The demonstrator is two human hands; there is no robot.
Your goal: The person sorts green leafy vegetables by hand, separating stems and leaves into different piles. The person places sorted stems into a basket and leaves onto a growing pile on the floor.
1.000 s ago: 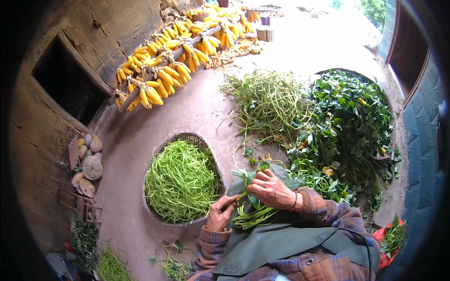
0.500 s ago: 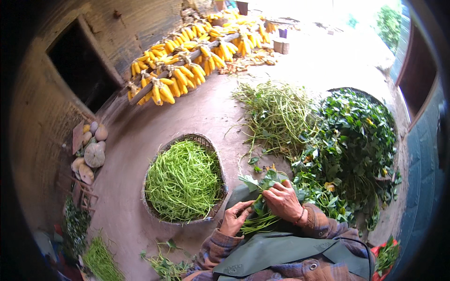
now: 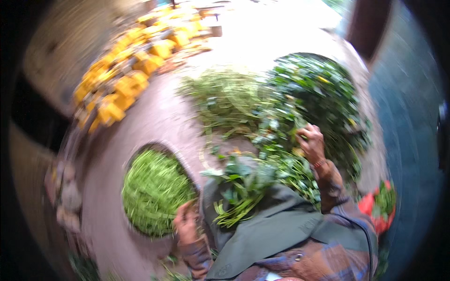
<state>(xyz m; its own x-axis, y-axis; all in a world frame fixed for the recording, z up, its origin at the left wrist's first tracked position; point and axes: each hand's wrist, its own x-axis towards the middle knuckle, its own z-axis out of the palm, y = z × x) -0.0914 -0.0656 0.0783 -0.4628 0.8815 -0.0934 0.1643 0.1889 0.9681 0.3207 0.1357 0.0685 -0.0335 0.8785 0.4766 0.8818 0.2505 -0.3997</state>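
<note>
My right hand [image 3: 311, 144] is raised over the dark green leafy heap [image 3: 318, 89] at the right. Its fingers are curled in a pinch; what they hold, if anything, is lost among the leaves. Close to the right side of a basket [image 3: 177, 157] is my left hand [image 3: 186, 222], its fingers smeared by motion. The basket is piled with bright green stripped stems [image 3: 152, 194]. Between my hands, a bunch of leafy stems [image 3: 241, 187] lies on the grey-green apron [image 3: 272, 220] over my lap, with neither hand on it.
A pile of pale stems [image 3: 225, 96] lies on the floor beyond my lap. Yellow corn cobs [image 3: 126, 84] hang at the far left. Squashes [image 3: 70, 194] sit by the left wall, and a red bag [image 3: 370, 210] with greens stands at my right.
My hands have parted, letting go of the leafy bunch. The right went up and out to the leafy heap, the left toward the basket. The whole view has turned and is blurred.
</note>
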